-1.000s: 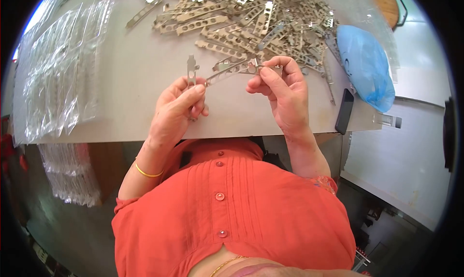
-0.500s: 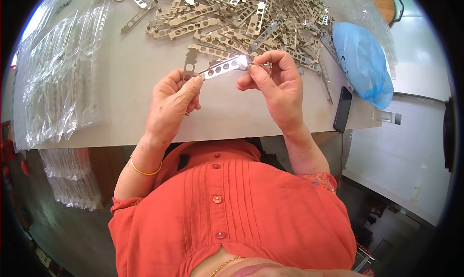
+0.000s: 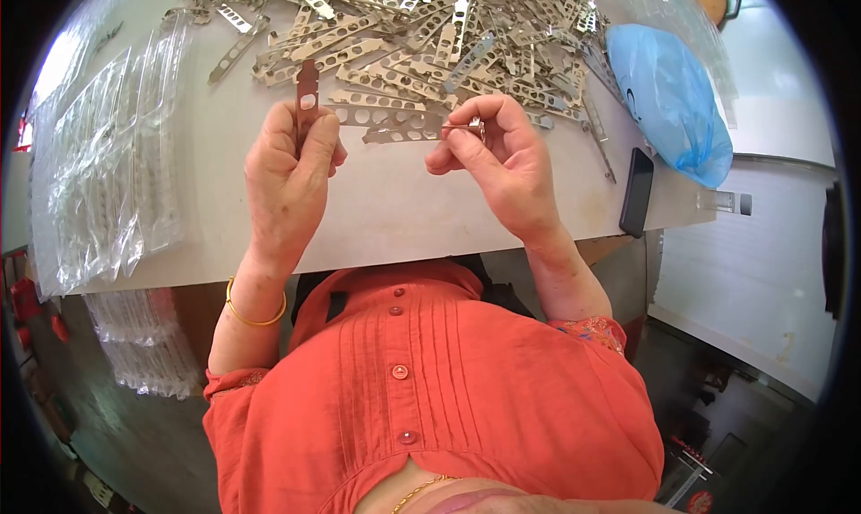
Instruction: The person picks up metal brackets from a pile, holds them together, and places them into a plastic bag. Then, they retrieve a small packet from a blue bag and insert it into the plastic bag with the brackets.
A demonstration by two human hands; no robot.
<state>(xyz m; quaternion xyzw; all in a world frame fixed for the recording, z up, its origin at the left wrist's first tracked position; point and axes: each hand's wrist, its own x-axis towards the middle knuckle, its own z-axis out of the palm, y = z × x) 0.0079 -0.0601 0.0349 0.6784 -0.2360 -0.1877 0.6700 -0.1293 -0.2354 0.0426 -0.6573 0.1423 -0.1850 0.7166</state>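
Observation:
Near the middle of the table, my left hand (image 3: 291, 169) is closed on a metal bracket (image 3: 308, 88), which stands upright above the thumb and shows a round hole. My right hand (image 3: 502, 160) pinches another metal bracket (image 3: 395, 135) by its right end, between thumb and fingers; its perforated strip points left toward my left hand. The two hands are apart. Just beyond them lies a large pile of perforated metal brackets (image 3: 430, 47).
Clear plastic sleeves (image 3: 108, 173) lie on the table's left side. To the right are a blue plastic bag (image 3: 673, 101) and a black phone (image 3: 637, 191) near the front edge. More plastic packs (image 3: 143, 339) are below the table at left.
My left hand has moved left, away from my right hand, and the bracket in it stands more upright. The bracket in my right hand has turned from shiny to dull and lies flatter.

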